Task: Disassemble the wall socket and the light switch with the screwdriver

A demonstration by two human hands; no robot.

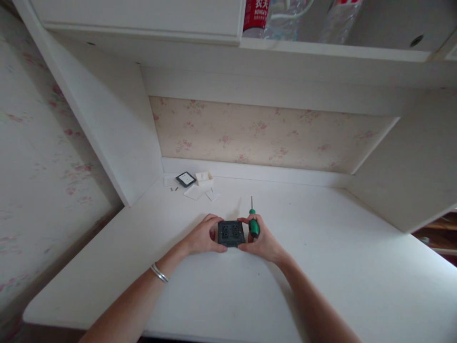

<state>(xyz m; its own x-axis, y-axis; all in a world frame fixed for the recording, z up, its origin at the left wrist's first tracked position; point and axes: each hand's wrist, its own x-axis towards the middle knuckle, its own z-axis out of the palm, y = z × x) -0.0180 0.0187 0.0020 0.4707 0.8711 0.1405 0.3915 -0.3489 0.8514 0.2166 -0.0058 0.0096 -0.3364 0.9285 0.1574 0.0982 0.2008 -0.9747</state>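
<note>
A dark square switch module (231, 233) rests on the white desk (321, 267), gripped from both sides. My left hand (202, 235) clasps its left edge with curled fingers. My right hand (260, 240) pinches its right edge, and a green-handled screwdriver (253, 223) is tucked in that same hand, its metal tip pointing away from me. A thin bracelet (159, 273) circles my left wrist.
At the back left of the desk lie a dark-framed switch plate (185, 179), a small white box (204, 178), flat white pieces (200, 192) and two tiny screws (174, 188). A shelf above holds plastic bottles (271, 16). Flowered wallpaper covers the back wall.
</note>
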